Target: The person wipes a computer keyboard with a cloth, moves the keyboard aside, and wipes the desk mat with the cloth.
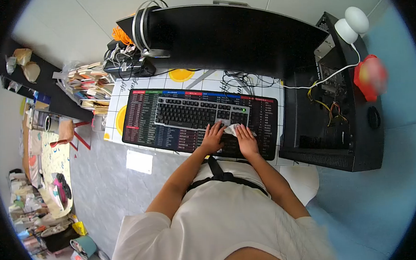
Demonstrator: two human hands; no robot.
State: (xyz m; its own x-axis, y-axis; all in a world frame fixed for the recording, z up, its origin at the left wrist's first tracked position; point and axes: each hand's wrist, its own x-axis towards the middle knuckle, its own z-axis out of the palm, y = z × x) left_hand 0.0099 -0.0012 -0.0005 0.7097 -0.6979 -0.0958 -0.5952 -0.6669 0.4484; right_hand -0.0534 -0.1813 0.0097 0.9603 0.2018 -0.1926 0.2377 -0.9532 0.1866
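Both hands are at the lower right edge of a black and silver keyboard [183,115], which lies on a dark printed desk mat [180,138]. My left hand [212,138] rests palm down with its fingers spread, the fingertips at the keyboard's front edge. Beside it, my right hand [246,139] lies flat with fingers stretched out, touching a crumpled white tissue [232,129]. The tissue sits between the two hands, partly over the keyboard's edge. A small green light shows at the keyboard's upper right.
A wide black monitor [231,39] stands behind the keyboard, with headphones [142,32] at its left end. An open computer case [332,123] is on the right, near a white round device [353,26] and a red object [366,78]. Stacked papers [90,84] stand at the left.
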